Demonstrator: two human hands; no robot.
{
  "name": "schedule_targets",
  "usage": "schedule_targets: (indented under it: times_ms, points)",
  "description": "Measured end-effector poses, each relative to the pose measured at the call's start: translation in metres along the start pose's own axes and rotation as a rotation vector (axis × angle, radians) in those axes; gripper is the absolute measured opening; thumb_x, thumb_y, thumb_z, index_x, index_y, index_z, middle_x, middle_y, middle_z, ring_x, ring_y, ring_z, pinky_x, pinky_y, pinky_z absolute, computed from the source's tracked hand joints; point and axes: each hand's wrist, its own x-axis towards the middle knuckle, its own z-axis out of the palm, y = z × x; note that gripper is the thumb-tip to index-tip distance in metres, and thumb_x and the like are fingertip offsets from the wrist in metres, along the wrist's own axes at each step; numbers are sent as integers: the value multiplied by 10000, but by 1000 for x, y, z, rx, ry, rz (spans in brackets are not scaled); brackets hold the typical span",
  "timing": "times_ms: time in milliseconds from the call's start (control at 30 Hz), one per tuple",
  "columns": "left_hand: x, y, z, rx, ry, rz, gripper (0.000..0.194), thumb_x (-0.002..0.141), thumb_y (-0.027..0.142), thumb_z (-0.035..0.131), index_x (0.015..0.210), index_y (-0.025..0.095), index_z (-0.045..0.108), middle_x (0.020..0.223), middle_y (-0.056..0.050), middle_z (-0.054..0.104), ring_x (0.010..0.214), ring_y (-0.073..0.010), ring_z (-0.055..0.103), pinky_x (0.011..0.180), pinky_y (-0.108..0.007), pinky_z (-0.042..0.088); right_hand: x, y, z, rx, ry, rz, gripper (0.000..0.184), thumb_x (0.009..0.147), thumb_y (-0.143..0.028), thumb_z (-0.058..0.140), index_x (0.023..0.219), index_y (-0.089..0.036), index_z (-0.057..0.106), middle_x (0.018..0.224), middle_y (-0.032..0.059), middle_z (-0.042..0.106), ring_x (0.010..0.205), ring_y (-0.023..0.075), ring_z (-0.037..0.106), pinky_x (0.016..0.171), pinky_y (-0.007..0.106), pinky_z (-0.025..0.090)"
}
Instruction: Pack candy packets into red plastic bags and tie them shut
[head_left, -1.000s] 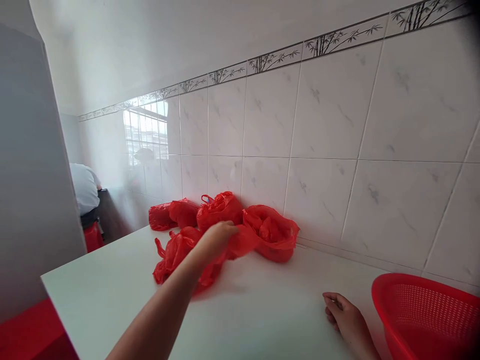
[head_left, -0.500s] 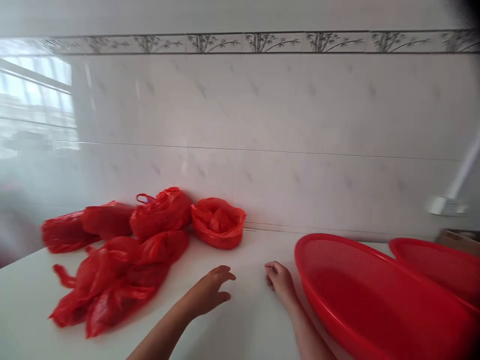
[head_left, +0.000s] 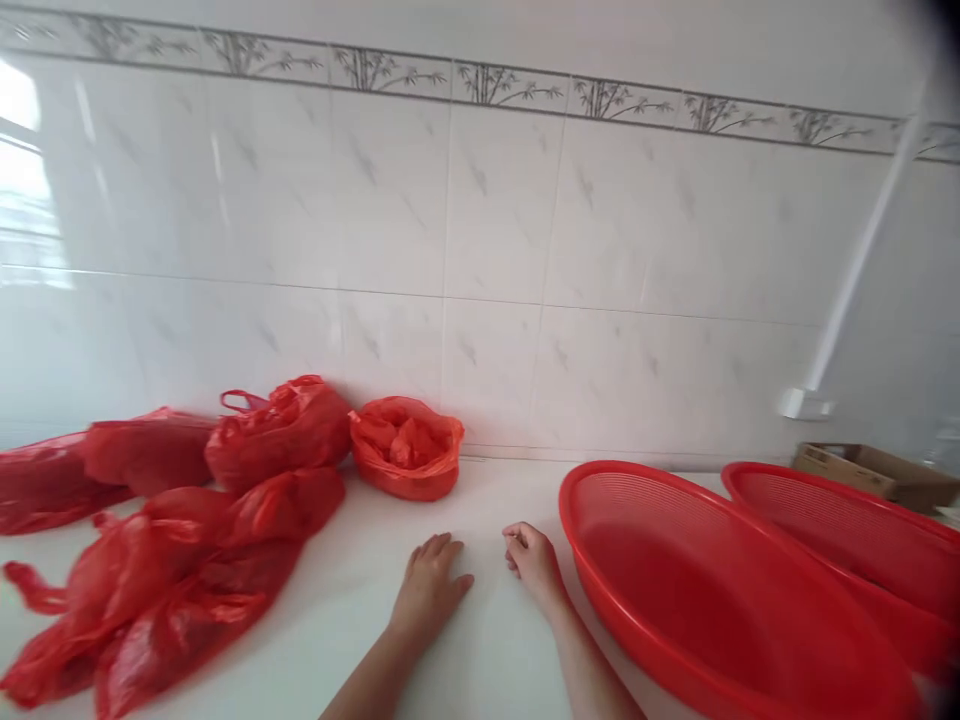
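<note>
My left hand (head_left: pixel 433 588) lies palm down on the white tabletop (head_left: pixel 480 670), its fingers stretched out and its thumb apart. Just to its right, my right hand (head_left: pixel 531 556) rests with the fingers curled in; whatever they may hold is hidden. Close beside the right forearm stands a large red plastic basket (head_left: pixel 675 650) with perforated walls. Beyond the left hand, near the wall, sits an opened red plastic bag (head_left: pixel 407 445) with its rim rolled out and crumpled red plastic inside. Neither hand touches the basket or that bag.
Several filled red plastic bags (head_left: pixel 217 580) lie heaped on the left. A second red basket (head_left: pixel 847 520) and an open cardboard box (head_left: pixel 885 475) stand at the right. A tiled wall (head_left: pixel 487 240) closes off the back, with a white socket box (head_left: pixel 806 404) on it.
The view has swung to the right, showing more of the second basket and the cardboard box. My left hand has turned and flattened onto the tabletop. My right hand stays curled.
</note>
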Motion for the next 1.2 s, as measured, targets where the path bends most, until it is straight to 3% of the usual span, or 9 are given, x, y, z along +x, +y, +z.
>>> schedule_targets:
  times_ms: [100, 233, 300, 400, 500, 667, 833, 1033, 1200]
  points:
    - [6, -8, -6, 12, 152, -36, 397, 787, 209, 539, 1182, 211, 575, 1342, -83, 524, 1257, -210, 468, 1039, -359, 379, 5, 6, -1, -1, -26, 12, 259, 722, -383, 484, 863, -177, 556, 568, -47, 471, 517, 124, 468, 465, 230, 322]
    - [28, -23, -33, 49, 411, -116, 391, 895, 218, 409, 1280, 166, 457, 1480, -143, 302, 1379, -267, 268, 1091, -460, 300, 11, 13, -1, -13, -46, 27, 273, 717, -402, 483, 865, -186, 558, 567, -43, 467, 524, 137, 467, 468, 240, 319]
    - [46, -30, -53, 62, 493, -122, 395, 915, 227, 392, 1303, 161, 430, 1494, -155, 260, 1381, -295, 246, 1089, -489, 291, 12, 13, -1, -27, -48, 34, 268, 722, -403, 478, 861, -190, 564, 561, -40, 464, 519, 141, 458, 459, 242, 308]
    - [80, -40, -80, 81, 517, -71, 361, 920, 236, 443, 1275, 173, 469, 1428, -135, 373, 1298, -295, 376, 1032, -497, 364, 12, 10, 0, -82, -44, 5, 238, 735, -399, 471, 825, -205, 574, 551, -35, 464, 522, 144, 447, 465, 245, 306]
    - [111, -44, -95, 106, 445, 9, 319, 900, 297, 532, 1198, 183, 538, 1286, -97, 523, 1113, -240, 541, 919, -464, 466, 13, 10, 1, -126, -41, -37, 216, 750, -392, 455, 786, -216, 575, 543, -37, 452, 531, 144, 441, 498, 246, 334]
    - [134, -48, -89, 128, 343, 20, 303, 897, 313, 541, 1171, 186, 556, 1227, -89, 562, 1030, -213, 582, 866, -431, 499, 17, 16, 3, -157, -47, -21, 200, 759, -362, 433, 781, -218, 571, 550, -39, 453, 526, 137, 429, 506, 236, 341]
    - [131, -56, -75, 30, 366, -122, 303, 896, 315, 542, 1169, 184, 555, 1210, -87, 569, 1017, -211, 587, 855, -426, 503, 19, 18, 4, -142, -44, -51, 192, 771, -343, 417, 780, -218, 562, 552, -40, 442, 520, 134, 424, 497, 232, 341]
    - [134, -57, -78, -295, 503, -255, 293, 899, 317, 537, 1159, 183, 561, 1201, -86, 574, 1005, -206, 590, 850, -420, 506, 22, 23, 5, -131, -47, -62, 190, 789, -351, 415, 771, -217, 548, 563, -35, 449, 523, 134, 422, 495, 235, 344]
    - [146, -47, -94, -721, 630, -302, 302, 899, 321, 537, 1164, 179, 556, 1193, -86, 577, 993, -205, 595, 838, -417, 511, 21, 21, 5, -93, -44, -50, 182, 793, -350, 422, 756, -218, 542, 563, -35, 439, 524, 131, 419, 488, 232, 329]
